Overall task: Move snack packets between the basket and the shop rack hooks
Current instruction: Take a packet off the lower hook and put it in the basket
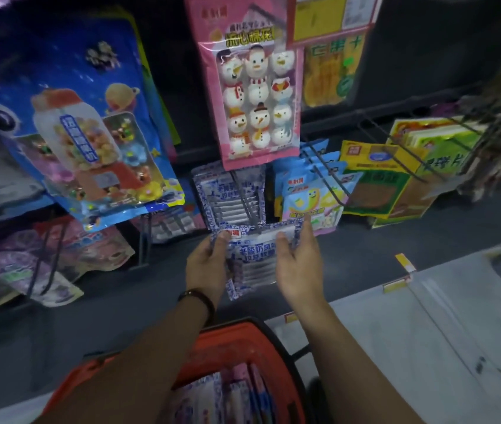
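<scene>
Forearms enter from 6 o'clock above the red basket [243, 335], which holds more packets standing on edge. Just past centre, toward 12 o'clock of the basket, the blue-and-white packet [258, 261] is held up flat facing the viewer. The left hand [209, 264] grips its upper left edge, thumb on the front. The right hand [298, 267] pinches the upper right corner, thumb on the front and fingers behind. Directly at 12 o'clock of the packet, a wire hook [247, 203] projects from the rack, carrying matching hung packets [228, 194]. A pink snowman pack [255, 96] hangs above these, and yellow-green packs [396, 179] lie at 3 o'clock. The packet is probably light, thin and floppy, with a slick film surface (its lower corner already droops). A hold at both top corners seems best, keeping the header taut so that its hang hole, not discernible here, can meet the hook tip.
</scene>
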{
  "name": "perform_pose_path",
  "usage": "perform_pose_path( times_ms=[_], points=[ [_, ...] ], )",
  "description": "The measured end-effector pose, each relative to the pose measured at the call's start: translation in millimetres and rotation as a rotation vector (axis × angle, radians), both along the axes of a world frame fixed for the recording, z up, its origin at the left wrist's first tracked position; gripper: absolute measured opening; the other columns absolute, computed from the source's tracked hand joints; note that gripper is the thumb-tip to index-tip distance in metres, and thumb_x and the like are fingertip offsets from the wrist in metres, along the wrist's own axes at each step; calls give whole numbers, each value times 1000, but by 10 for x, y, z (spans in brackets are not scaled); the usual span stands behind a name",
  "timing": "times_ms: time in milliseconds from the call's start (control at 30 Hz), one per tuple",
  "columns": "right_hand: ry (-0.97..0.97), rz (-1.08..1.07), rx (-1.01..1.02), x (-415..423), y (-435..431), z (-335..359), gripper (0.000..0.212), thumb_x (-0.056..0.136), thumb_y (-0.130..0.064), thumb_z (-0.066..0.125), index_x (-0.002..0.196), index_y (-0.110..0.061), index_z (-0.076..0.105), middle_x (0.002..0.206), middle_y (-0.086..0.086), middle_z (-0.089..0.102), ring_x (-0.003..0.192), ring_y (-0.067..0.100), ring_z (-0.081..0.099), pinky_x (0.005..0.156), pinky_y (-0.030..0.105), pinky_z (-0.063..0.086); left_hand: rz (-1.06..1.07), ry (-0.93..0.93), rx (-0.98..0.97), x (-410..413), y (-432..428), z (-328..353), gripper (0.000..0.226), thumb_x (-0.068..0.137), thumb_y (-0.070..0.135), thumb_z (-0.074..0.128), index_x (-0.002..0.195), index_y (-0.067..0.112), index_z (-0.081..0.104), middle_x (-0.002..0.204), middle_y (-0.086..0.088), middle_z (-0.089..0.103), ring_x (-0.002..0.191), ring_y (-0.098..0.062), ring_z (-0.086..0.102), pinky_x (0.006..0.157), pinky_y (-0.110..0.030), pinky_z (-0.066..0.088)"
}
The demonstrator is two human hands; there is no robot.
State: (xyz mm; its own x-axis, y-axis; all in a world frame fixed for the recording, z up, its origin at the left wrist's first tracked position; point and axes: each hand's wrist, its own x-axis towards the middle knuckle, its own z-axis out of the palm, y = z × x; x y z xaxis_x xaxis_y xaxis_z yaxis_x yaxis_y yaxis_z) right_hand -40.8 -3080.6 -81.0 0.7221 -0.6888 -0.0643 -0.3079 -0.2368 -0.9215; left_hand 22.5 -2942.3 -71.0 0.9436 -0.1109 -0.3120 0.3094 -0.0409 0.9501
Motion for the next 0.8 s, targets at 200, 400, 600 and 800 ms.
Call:
perform_pose_path(
  times_ms=[200, 400, 600, 800],
  points=[
    [57, 55, 44, 1, -9, -68, 80, 109, -38, 56, 171, -19, 9, 173, 7, 28, 159, 24, 29, 127, 36, 26, 48, 5, 103, 124, 26, -251, 36, 95, 59, 69, 108, 26, 78, 96, -2, 81, 88, -25, 76, 85, -51, 65],
    [84, 173, -25, 32, 102, -78, 79, 107, -31, 59, 170, -17, 14, 173, 5, 27, 159, 19, 26, 121, 20, 17, 100, -10, 79, 404, -147, -154, 26, 104, 48, 62, 105, 25, 72, 75, -1, 62, 61, -11, 62, 78, -45, 64],
    [173, 296, 12, 63, 178, -120, 67, 104, -32, 63, 163, -16, 35, 157, 8, 49, 147, 24, 45, 117, 30, 34, 104, -66, 163, 780, -191, -211, 32, 105, 51, 58, 94, 23, 66, 77, 3, 61, 49, 7, 61, 61, -17, 62],
    [232, 337, 77, 39, 295, -174, 69, 107, -42, 56, 166, -21, 28, 161, 12, 47, 148, 27, 47, 119, 37, 38, 109, -126, 203, 874, -302, -121, 53, 111, 43, 49, 149, 7, 56, 96, 11, 61, 46, 21, 54, 45, -3, 39]
  ],
)
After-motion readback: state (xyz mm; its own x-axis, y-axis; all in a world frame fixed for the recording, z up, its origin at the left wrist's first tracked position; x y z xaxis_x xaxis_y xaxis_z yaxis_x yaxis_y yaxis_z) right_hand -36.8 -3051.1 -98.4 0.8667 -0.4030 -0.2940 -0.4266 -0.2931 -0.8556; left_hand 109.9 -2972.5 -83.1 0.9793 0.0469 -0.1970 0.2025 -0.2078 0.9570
